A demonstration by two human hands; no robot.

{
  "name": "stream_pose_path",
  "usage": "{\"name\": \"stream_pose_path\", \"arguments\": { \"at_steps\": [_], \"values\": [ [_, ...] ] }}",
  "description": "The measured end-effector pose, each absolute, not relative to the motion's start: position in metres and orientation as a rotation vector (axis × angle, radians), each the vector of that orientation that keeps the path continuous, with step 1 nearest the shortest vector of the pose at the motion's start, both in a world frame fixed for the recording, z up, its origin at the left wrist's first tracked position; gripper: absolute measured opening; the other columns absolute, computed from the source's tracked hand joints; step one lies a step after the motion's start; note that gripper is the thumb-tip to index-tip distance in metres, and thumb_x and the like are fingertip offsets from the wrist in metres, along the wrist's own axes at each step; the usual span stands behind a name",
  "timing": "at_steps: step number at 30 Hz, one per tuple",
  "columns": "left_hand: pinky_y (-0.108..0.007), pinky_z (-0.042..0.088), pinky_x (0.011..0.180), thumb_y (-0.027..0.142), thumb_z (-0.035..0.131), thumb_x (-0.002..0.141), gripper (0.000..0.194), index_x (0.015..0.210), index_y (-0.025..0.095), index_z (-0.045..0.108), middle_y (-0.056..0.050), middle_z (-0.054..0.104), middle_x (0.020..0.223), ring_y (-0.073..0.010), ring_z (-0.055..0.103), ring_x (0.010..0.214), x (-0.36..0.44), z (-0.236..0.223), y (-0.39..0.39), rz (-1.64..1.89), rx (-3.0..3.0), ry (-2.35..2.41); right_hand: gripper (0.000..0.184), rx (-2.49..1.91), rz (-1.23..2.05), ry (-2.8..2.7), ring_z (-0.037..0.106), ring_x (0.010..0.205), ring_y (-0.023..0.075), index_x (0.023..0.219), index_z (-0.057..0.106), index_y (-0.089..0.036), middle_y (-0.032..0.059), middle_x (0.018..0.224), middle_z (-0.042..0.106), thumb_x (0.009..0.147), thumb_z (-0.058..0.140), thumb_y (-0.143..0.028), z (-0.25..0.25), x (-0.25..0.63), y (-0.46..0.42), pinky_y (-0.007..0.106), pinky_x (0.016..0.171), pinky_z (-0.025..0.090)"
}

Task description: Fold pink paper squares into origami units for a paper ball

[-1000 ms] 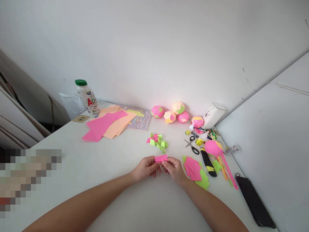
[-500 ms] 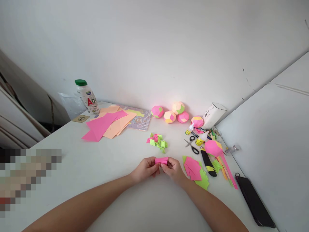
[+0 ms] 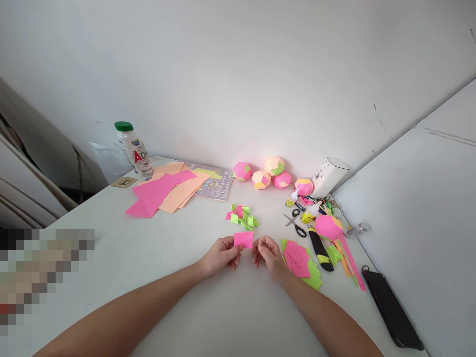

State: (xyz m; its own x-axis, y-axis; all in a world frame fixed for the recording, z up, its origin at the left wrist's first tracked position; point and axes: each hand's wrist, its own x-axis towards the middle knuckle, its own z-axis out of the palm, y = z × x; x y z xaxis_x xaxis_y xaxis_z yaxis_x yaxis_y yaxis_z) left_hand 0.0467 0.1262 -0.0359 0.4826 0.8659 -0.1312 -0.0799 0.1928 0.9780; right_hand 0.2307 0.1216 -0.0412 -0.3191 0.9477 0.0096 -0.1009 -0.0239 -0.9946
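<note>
A small pink paper rectangle [image 3: 243,240] is pinched between the thumb and fingers of my left hand [image 3: 223,254], its flat face toward me. Just right of the paper's edge, my right hand [image 3: 268,255] has its fingers curled in with the thumb against them, and nothing shows in it. Beyond both hands lies a cluster of folded green and pink paper pieces [image 3: 243,216]. Close to my right wrist rest stacked pink paper pieces [image 3: 297,259] on top of green paper pieces [image 3: 315,278].
Paper balls [image 3: 261,179] line the wall. On the right are scissors [image 3: 295,222], glue bottles [image 3: 310,213], a box cutter [image 3: 320,249], paper strips [image 3: 351,260] and a black phone [image 3: 392,310]. Large paper sheets [image 3: 159,191] and a bottle [image 3: 134,151] stand at the left.
The pink paper was folded between both hands; now it is opened flat in my left hand. My right hand has let go and moved slightly right.
</note>
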Motion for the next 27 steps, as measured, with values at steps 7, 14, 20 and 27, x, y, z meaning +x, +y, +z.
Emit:
{"name": "stream_pose_path", "arguments": {
  "at_steps": [7, 14, 20, 27],
  "values": [
    [-0.022, 0.038, 0.048, 0.035, 0.055, 0.076, 0.020, 0.074, 0.015, 0.053, 0.001, 0.058, 0.057, -0.0102, 0.051, 0.048, 0.0501, -0.0310, 0.1201, 0.702, 1.265, 0.839, 0.023, -1.081, 1.474, -1.606, 0.050, 0.058, 0.0103, 0.088, 0.058, -0.014, 0.0003, 0.068, 0.055, 0.079, 0.055, -0.036, -0.0336, 0.2242, 0.1173, 0.022, 0.052, 0.040],
    [-0.021, 0.036, 0.046, 0.039, 0.050, 0.079, 0.024, 0.072, 0.016, 0.048, 0.001, 0.059, 0.058, -0.0098, 0.052, 0.047, 0.0487, -0.0361, 0.1224, 0.730, 1.234, 0.864, 0.019, -1.053, 1.492, -1.497, 0.047, 0.049, 0.0088, 0.080, 0.055, -0.015, -0.0023, 0.060, 0.052, 0.079, 0.054, -0.033, -0.0358, 0.2264, 0.1196, 0.022, 0.048, 0.038],
    [-0.022, 0.036, 0.048, 0.041, 0.053, 0.078, 0.025, 0.078, 0.017, 0.048, -0.001, 0.063, 0.067, -0.0105, 0.054, 0.051, 0.0469, -0.0373, 0.1227, 0.788, 1.206, 0.802, 0.020, -1.051, 1.484, -1.463, 0.046, 0.047, 0.0087, 0.078, 0.054, -0.015, -0.0024, 0.058, 0.052, 0.078, 0.055, -0.035, -0.0366, 0.2277, 0.1205, 0.022, 0.047, 0.038],
    [-0.022, 0.036, 0.049, 0.044, 0.055, 0.077, 0.029, 0.081, 0.015, 0.052, -0.003, 0.062, 0.072, -0.0106, 0.053, 0.054, 0.0487, -0.0344, 0.1218, 0.724, 1.265, 0.779, 0.021, -1.051, 1.499, -1.562, 0.046, 0.052, 0.0085, 0.082, 0.057, -0.014, -0.0002, 0.065, 0.056, 0.078, 0.057, -0.035, -0.0342, 0.2250, 0.1183, 0.021, 0.048, 0.038]
  ]
}}
